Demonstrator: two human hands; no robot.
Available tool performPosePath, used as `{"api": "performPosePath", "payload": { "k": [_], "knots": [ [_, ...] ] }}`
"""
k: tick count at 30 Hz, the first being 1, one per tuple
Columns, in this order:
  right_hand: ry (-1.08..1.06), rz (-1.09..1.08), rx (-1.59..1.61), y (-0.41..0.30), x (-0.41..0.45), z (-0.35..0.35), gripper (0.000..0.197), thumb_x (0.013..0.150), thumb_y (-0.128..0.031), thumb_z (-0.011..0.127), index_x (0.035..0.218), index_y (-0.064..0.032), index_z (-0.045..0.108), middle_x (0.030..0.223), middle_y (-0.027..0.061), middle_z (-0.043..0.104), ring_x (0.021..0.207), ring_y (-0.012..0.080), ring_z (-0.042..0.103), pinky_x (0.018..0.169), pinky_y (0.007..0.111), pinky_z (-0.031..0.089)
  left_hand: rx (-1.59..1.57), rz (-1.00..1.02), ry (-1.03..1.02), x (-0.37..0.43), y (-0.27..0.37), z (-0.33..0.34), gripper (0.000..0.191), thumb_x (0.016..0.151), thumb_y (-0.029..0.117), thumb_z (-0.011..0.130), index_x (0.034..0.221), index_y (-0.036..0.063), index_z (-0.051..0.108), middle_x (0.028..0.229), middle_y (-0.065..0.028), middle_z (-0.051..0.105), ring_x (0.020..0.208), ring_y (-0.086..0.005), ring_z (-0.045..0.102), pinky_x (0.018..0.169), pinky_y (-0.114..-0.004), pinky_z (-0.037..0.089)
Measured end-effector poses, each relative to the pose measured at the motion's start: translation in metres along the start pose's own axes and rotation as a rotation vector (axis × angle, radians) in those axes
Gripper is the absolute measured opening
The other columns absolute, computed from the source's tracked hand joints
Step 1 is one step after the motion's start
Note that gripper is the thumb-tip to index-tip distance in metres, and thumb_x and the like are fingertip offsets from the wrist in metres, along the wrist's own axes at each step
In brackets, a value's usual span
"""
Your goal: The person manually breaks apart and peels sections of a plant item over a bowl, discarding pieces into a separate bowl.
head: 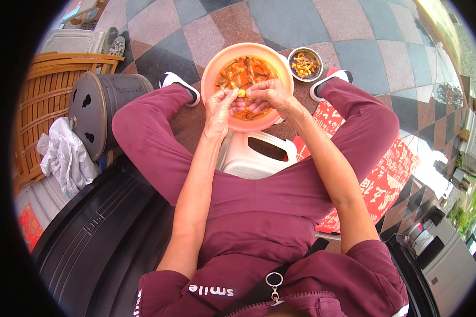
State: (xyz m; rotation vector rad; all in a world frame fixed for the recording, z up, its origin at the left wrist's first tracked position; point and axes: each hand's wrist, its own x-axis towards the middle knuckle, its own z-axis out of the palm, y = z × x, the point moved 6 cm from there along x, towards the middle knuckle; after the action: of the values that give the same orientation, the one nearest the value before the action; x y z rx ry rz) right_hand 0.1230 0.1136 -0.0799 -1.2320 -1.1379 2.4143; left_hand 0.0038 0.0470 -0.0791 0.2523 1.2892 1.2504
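Observation:
Over a pink plastic basin [207, 85], my left hand [220, 109] and my right hand [274, 97] meet at the fingertips. Pinched between them from either side is a small yellow mushroom piece [242, 93]. Orange-brown liquid fills the basin, with many slender mushrooms [250, 71] floating in it. My fingers and wrists hide the near part of the liquid. To the right of the basin's far side stands a small stainless steel bowl [320, 70], which holds several yellow-orange mushrooms [302, 65].
A white plastic stool [248, 158] stands between my legs, close behind the basin. Red printed paper or board [384, 178] lies right. On the left are a dark metal drum [103, 111], a white sack [69, 158] and a bamboo chair [43, 103]. Checkered tiles [289, 21] cover the floor.

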Motion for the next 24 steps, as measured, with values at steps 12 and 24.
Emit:
{"api": "performPosePath", "payload": {
  "k": [12, 24],
  "knots": [
    [-0.006, 0.11, 0.22, 0.009, 0.003, -0.005, 0.02, 0.078, -0.012, 0.056, 0.088, 0.0048, 0.057, 0.069, 0.0127, 0.06, 0.053, 0.0167, 0.06, 0.047, 0.024, 0.051, 0.088, 0.088, -0.037, -0.003, 0.006, 0.009, 0.01, 0.081, 0.01, 0.057, 0.087, 0.003, 0.056, 0.074, -0.0038, 0.058, 0.063, -0.0088, 0.055, 0.061, -0.02, 0.047],
    [-0.199, 0.377, 0.502, 0.026, 0.007, -0.005, 0.017, 0.079, -0.015, 0.055, 0.083, 0.0013, 0.056, 0.065, 0.0099, 0.061, 0.047, 0.0133, 0.057, 0.043, 0.022, 0.051, -0.087, -0.05, -0.095, -0.002, 0.004, 0.008, 0.01, 0.081, 0.012, 0.057, 0.086, 0.0038, 0.055, 0.072, -0.0023, 0.056, 0.063, -0.0079, 0.053, 0.059, -0.018, 0.045]
  ]
}}
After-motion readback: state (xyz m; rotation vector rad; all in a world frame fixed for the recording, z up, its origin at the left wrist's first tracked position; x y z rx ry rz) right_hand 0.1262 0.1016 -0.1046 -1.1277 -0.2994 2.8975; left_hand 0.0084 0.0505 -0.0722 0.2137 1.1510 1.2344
